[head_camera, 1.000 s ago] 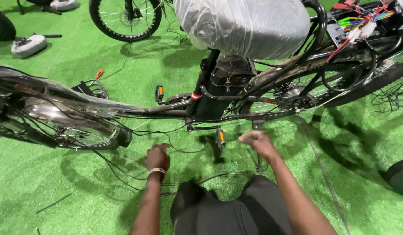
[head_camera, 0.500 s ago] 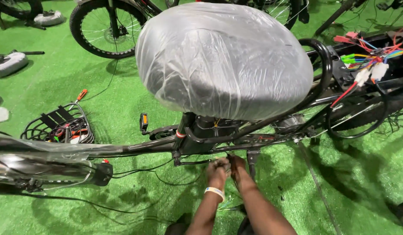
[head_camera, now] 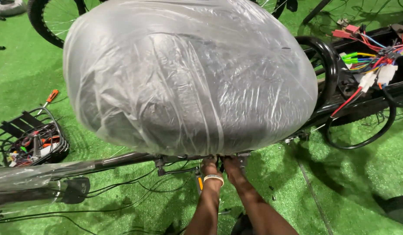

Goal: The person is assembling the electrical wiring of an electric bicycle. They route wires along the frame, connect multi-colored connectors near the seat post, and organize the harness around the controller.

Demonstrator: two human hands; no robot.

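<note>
Plastic-wrapped saddle point(head_camera: 188, 74), smooth and crinkled, now fills the view; a second ago it sat farther off with both hands spread apart. Left hand point(head_camera: 210, 166) and right hand point(head_camera: 231, 164) now meet beneath it at the black frame tube point(head_camera: 123, 160), fingers hidden, so their grip cannot be told. Coloured wiring point(head_camera: 371, 56) hangs right; wire basket point(head_camera: 31, 139) lies on green turf point(head_camera: 340, 182).

- A clear plastic wrap point(head_camera: 188, 74) is covering the rounded bicycle saddle, filling the upper middle.
- Another clear plastic sleeve point(head_camera: 36, 176) is wrapping the frame tube at lower left.
- No labels, signs or screens are showing, seemingly.
</note>
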